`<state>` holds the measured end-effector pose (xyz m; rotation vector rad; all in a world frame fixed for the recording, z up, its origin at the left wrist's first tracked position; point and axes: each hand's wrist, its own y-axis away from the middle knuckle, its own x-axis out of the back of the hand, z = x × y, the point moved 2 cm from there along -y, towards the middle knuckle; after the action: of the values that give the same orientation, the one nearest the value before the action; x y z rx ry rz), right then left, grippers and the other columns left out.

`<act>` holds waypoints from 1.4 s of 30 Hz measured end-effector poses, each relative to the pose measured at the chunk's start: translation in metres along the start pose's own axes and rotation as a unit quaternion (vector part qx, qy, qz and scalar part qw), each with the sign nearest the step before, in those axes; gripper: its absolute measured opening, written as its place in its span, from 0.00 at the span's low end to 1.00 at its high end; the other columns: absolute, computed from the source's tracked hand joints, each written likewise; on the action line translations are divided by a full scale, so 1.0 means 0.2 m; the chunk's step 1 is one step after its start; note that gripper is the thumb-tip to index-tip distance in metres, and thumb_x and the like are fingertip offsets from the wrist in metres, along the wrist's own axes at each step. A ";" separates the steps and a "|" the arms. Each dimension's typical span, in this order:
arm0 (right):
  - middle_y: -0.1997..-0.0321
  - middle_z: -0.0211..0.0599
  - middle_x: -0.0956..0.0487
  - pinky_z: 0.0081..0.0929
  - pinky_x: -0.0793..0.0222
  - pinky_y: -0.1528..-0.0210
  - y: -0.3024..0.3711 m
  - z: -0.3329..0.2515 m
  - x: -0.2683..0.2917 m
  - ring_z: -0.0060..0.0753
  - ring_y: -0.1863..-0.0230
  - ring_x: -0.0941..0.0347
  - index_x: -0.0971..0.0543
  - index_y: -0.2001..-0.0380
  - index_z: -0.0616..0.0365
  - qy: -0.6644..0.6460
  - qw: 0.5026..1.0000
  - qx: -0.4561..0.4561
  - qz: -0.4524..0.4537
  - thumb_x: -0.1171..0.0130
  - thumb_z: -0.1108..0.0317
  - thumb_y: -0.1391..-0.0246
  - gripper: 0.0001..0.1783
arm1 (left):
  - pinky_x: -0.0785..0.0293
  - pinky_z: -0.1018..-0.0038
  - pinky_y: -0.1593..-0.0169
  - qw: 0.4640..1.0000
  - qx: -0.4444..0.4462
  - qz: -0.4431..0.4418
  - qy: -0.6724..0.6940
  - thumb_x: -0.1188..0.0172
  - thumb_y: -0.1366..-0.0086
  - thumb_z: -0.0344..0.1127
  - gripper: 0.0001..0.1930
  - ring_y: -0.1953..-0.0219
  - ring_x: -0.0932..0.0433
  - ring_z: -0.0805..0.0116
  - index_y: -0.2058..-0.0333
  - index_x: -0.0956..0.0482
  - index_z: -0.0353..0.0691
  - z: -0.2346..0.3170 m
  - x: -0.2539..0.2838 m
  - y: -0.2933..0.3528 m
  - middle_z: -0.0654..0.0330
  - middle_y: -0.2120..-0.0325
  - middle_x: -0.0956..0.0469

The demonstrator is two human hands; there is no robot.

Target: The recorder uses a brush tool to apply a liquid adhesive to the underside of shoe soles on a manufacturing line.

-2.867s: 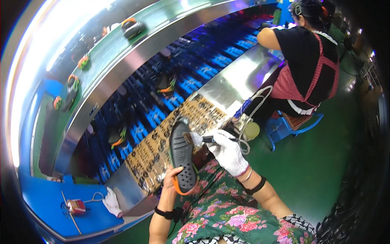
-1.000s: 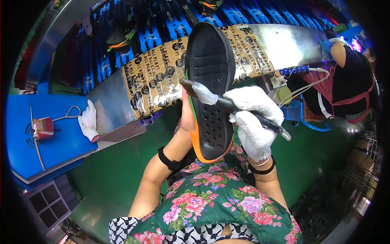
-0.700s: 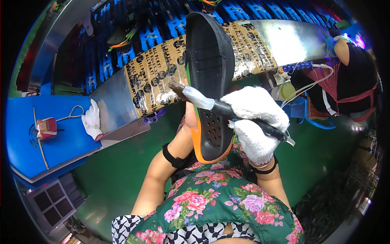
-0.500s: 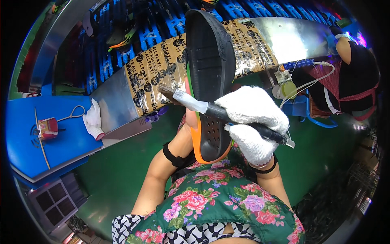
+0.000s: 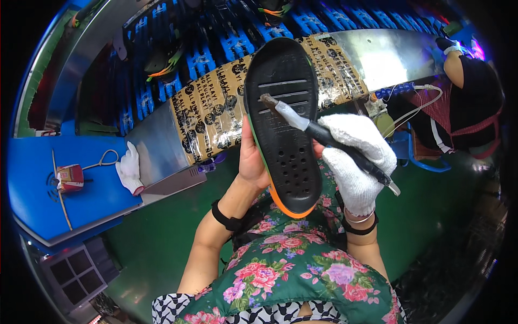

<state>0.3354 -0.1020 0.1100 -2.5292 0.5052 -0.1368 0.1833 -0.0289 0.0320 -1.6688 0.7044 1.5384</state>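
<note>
My bare left hand (image 5: 252, 162) grips a shoe sole (image 5: 283, 129) by its side, with some fingers hidden behind it. The sole is black, with grooves across the front, small holes in the heel and an orange and green rim. It stands lengthwise before me, heel toward my body. In a white knit glove, my right hand (image 5: 359, 159) is closed round a brush (image 5: 329, 137) with a black-wrapped handle. The brush's brown tip lies over the grooved front part; whether it touches the surface I cannot tell.
Beyond the sole runs a metal ledge (image 5: 399, 56), partly covered with printed brown tape (image 5: 208, 113). Behind it, a blue slatted conveyor (image 5: 237, 46) carries dark soles. On the blue table (image 5: 32, 189) at left is a red box (image 5: 71, 178); a white glove (image 5: 129, 168) lies nearby. Another person (image 5: 469, 97) sits at right.
The sole has come down a little and turned its inner face more squarely toward me. The brush tip has shifted from beyond the sole's left edge to over its front part.
</note>
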 end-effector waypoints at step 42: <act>0.58 0.45 0.14 0.33 0.22 0.56 -0.13 0.01 -0.10 0.40 0.61 0.17 0.15 0.61 0.63 0.205 0.974 0.080 -0.044 0.29 0.79 0.53 0.13 | 0.35 0.57 0.30 0.940 -0.092 0.201 -0.261 0.72 0.33 0.81 0.50 0.34 0.31 0.57 0.30 0.37 0.45 -0.06 0.13 0.05 0.58 0.34 0.31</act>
<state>0.3250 -0.0725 0.1220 -2.3656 0.5157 -0.7148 0.1845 -0.0418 0.0044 -1.1877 0.6464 2.2827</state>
